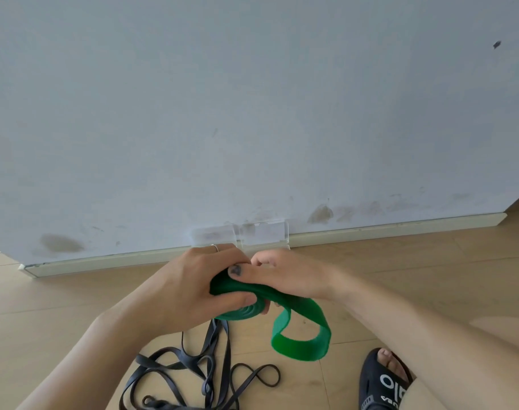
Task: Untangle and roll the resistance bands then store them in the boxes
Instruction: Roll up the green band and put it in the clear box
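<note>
Green band (299, 335): left hand (193, 279) is gripping the coil; right hand (285, 276) is pinching the strip, whose loose tail is hanging lower right, nearer the right hand.

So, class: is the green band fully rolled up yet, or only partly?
Partly rolled. The green band shows a coiled spiral gripped by the left hand and right hand, while a loose loop hangs below.

Both hands meet at centre: the left hand (193, 287) grips a partly rolled wide green fabric resistance band (299, 329), the right hand (285, 276) pinching it, its loose loop hanging toward 5 o'clock. Tangled thin black rubber bands (199, 377) lie on the pale wooden floor (400, 276) at 6 o'clock. Clear plastic boxes (252, 233) stand against the grey wall (252, 99) at 12 o'clock.
</note>
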